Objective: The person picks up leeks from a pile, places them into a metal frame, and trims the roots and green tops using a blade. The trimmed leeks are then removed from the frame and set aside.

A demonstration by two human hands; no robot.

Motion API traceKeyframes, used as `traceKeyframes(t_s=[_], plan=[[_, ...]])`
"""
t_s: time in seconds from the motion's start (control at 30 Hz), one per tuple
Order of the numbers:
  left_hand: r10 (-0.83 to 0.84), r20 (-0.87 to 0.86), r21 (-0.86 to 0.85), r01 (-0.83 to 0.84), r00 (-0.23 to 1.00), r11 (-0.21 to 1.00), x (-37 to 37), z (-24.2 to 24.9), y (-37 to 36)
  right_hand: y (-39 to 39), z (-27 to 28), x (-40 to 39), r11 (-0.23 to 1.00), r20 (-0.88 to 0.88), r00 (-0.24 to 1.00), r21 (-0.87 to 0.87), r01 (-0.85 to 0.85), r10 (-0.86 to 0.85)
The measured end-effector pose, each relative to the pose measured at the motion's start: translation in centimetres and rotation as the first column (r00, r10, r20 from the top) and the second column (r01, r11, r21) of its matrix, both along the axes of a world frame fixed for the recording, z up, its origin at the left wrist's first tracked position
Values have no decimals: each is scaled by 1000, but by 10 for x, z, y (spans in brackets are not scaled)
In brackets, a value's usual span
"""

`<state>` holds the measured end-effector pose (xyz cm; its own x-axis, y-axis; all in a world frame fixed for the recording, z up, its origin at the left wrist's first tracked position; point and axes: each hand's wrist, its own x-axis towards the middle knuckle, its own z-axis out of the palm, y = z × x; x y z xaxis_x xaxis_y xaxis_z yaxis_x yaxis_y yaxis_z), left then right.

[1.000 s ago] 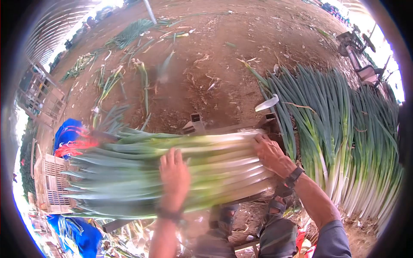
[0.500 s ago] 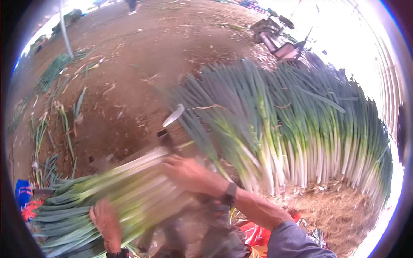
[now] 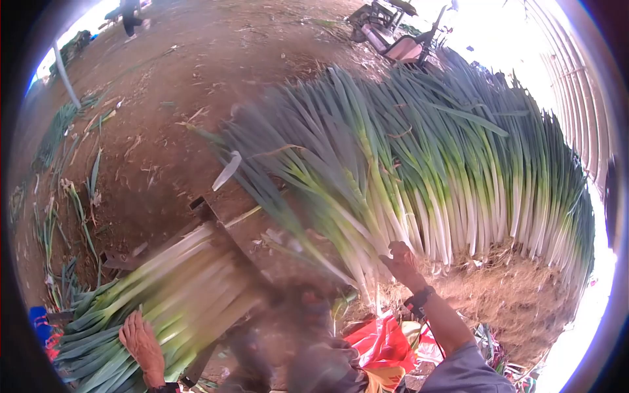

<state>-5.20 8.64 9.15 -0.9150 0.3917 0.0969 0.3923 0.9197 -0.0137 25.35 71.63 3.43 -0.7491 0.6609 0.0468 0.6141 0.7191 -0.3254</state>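
Note:
Green onions in a bundle (image 3: 196, 281) lie across a dark metal frame (image 3: 223, 226) at the lower left. On their green part rests my left hand (image 3: 141, 344), its fingers spread and holding nothing. My right hand (image 3: 403, 267) is at the root ends of the large standing row of green onions (image 3: 458, 190), beside the white stems at the row's near left. Its fingers are bent, and whether they grip a stem is not clear. The middle of the view is blurred.
Red and yellow plastic bags (image 3: 383, 347) lie near my knees. A cart-like machine (image 3: 400, 46) stands at the back. Loose onion leaves (image 3: 78, 203) and a pole (image 3: 65, 78) are on the left. Part of a person (image 3: 129, 16) shows far off.
My right hand has moved right, from the bundle on the frame to the roots of the standing row. My left hand stays on the bundle. The view has shifted.

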Motion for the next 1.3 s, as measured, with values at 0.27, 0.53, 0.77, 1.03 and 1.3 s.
traceKeyframes(t_s=[0.27,0.53,0.77,1.03,1.3], plan=[[11,-2,-25,-11,1000,1000,-1,-3,-3,3,-4,-18,979,129,984,-148,142,-123],[4,-28,-26,-5,1000,1000,-3,-10,-8,-8,24,-5,963,-118,986,-257,87,-120],[-45,-116,115,58,992,992,1,3,5,-72,90,-31,856,-102,952,-472,211,-290],[47,-70,129,-38,996,991,7,4,4,-137,149,-116,765,-252,959,-640,-67,-127],[-16,-104,324,49,994,945,5,11,4,-244,187,-207,566,-522,688,-401,-720,504]])
